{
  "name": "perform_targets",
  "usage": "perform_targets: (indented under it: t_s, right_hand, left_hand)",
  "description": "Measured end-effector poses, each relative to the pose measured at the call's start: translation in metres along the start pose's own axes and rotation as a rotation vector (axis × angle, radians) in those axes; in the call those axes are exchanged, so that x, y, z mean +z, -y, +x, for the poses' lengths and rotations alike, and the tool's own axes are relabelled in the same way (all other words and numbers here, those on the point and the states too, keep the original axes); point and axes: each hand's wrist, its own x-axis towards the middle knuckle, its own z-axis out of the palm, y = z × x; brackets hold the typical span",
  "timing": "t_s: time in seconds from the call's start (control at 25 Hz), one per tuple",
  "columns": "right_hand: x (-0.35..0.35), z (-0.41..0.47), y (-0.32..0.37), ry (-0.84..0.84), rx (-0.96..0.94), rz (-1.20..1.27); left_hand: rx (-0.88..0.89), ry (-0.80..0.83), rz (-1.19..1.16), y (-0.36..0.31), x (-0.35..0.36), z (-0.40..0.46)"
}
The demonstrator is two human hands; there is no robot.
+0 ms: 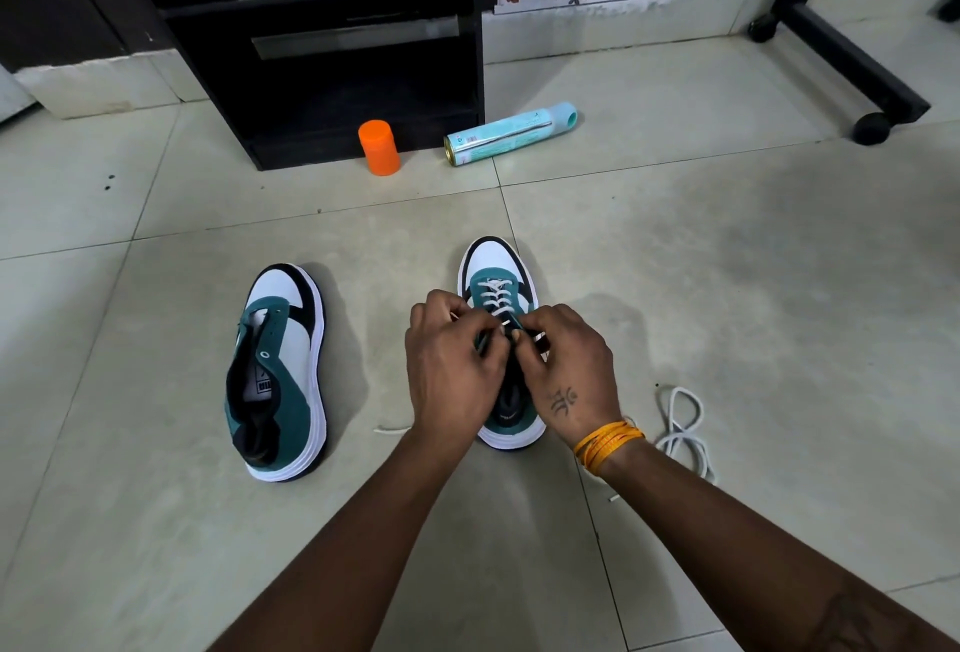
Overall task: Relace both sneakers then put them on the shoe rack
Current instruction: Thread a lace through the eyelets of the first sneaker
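Two teal, white and black sneakers stand on the tiled floor, toes pointing away from me. The left sneaker (278, 371) has no lace and its tongue is open. The right sneaker (496, 267) has a white lace (493, 295) crossed through its front eyelets. My left hand (449, 365) and my right hand (563, 365) meet over its middle, fingers curled and pinching the lace by the upper eyelets. A lace end (392, 429) trails out left of my left wrist. A second white lace (683, 430) lies loose on the floor to the right.
A black shelf unit (332, 43) stands ahead against the wall. An orange container (380, 147) stands in front of it, and a pale blue spray can (511, 133) lies on its side nearby. A black wheeled stand's leg (852, 64) crosses the far right.
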Motion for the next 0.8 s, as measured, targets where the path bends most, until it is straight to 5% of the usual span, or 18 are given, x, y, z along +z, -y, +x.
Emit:
perform_targets:
  t_s: [0.48, 0.8]
  right_hand:
    - [-0.0036, -0.0023, -0.0049, 0.006, -0.036, 0.066]
    - [-0.0029, -0.0041, -0.0074, -0.020, -0.046, 0.092]
  left_hand:
    - [0.105, 0.117, 0.130, 0.0018, 0.0029, 0.0057]
    - [-0.062, 0.068, -0.210, 0.0075, 0.0064, -0.0029]
